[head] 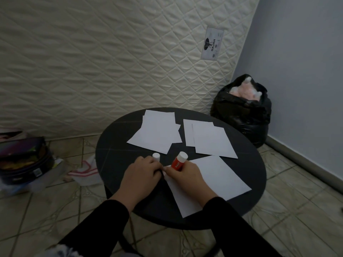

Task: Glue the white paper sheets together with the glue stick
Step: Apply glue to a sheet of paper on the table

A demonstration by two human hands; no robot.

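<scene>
Fingers of right hand (182, 178) curled around red glue stick (178, 161); left hand (141, 175) gripping white-capped stick (156, 156), above round table (115, 145).

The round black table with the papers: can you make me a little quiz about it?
1. True or false: the right hand holds the red glue stick with the white cap.
2. Which lies nearest the person on the round black table? A) one white paper sheet B) a book C) scissors
3. Fill in: the left hand holds a small object with a ____ cap.

Key: 1 true; 2 A; 3 white.
</scene>
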